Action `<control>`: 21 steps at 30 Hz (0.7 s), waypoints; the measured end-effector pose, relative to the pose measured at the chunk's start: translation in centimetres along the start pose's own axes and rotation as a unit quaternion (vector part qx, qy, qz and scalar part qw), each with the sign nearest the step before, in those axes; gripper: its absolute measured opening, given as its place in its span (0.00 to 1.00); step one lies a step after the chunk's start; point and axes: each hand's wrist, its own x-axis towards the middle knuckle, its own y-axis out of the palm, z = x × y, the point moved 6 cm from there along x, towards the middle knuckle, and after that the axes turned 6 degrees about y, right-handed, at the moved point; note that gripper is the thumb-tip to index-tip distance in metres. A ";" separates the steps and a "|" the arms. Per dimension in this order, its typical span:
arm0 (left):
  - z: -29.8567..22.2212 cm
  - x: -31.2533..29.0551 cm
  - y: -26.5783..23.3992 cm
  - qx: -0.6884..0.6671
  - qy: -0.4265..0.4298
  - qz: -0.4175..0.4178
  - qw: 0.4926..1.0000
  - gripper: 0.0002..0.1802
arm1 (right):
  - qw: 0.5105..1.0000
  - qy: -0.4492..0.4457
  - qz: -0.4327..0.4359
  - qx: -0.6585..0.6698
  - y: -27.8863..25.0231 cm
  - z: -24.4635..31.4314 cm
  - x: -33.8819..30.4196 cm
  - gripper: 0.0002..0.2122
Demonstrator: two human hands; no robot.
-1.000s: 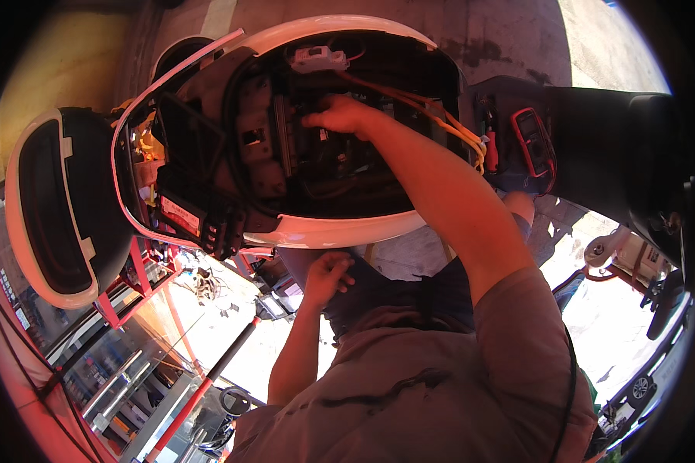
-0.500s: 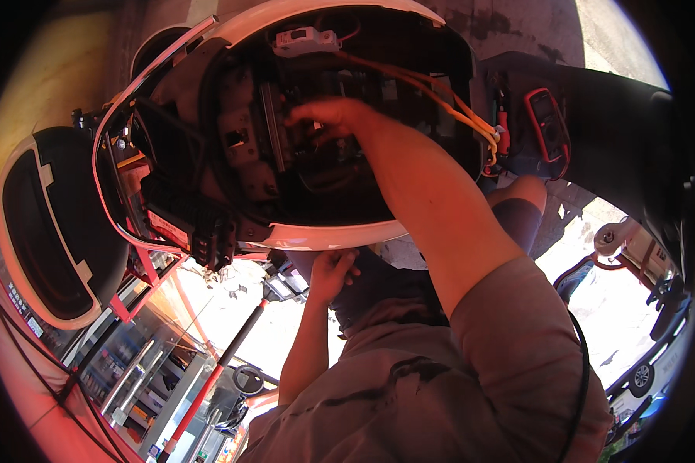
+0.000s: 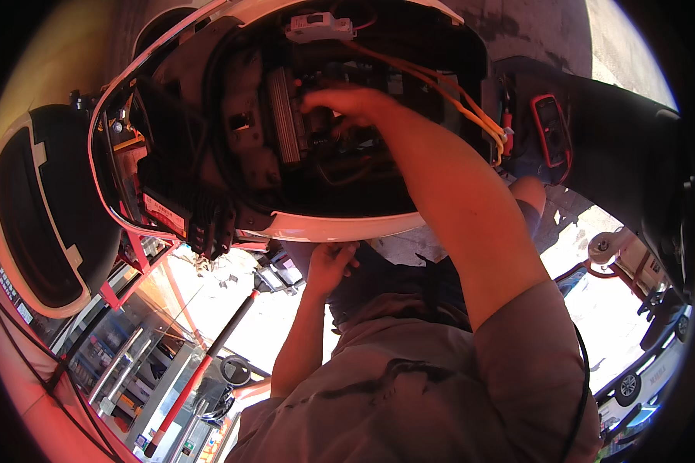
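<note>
My right arm reaches into the dark, open body bay of a scooter. There my right hand has its fingers bent against the side of a ribbed metal box, probably gripping its edge; deep shade hides the fingertips. Dark wiring and parts lie under that hand. Just outside the near rim, my left hand hangs low by my thigh, fingers loosely curled and nothing visible in them. A white circuit breaker sits at the bay's far edge. Orange cables run from it across the right side.
A red-and-black multimeter and red-handled tool lie right of the bay. A black finned unit hangs at its near left corner. Further left are a chrome rail and black top case.
The ribbed box has tilted, so more of its ribbed face shows. My right hand stays beside it. The whole view has shifted slightly; my left hand keeps its place by my thigh.
</note>
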 end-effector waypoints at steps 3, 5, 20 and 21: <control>0.3 -0.1 -0.2 -0.003 0.000 -0.004 1.000 0.15 | 1.000 -0.017 -0.009 -0.019 -0.2 0.5 -1.2 0.32; 0.5 -0.2 -0.3 -0.010 -0.009 -0.002 1.000 0.15 | 0.999 -0.002 -0.032 -0.030 -0.4 0.7 -1.7 0.33; -0.6 -0.1 0.9 -0.008 0.000 0.011 1.000 0.15 | 0.990 -0.003 -0.101 -0.096 -0.6 0.9 -2.9 0.25; -0.5 0.0 0.9 -0.003 -0.007 0.009 1.000 0.14 | 0.990 -0.017 -0.106 -0.089 -0.7 0.9 -2.7 0.26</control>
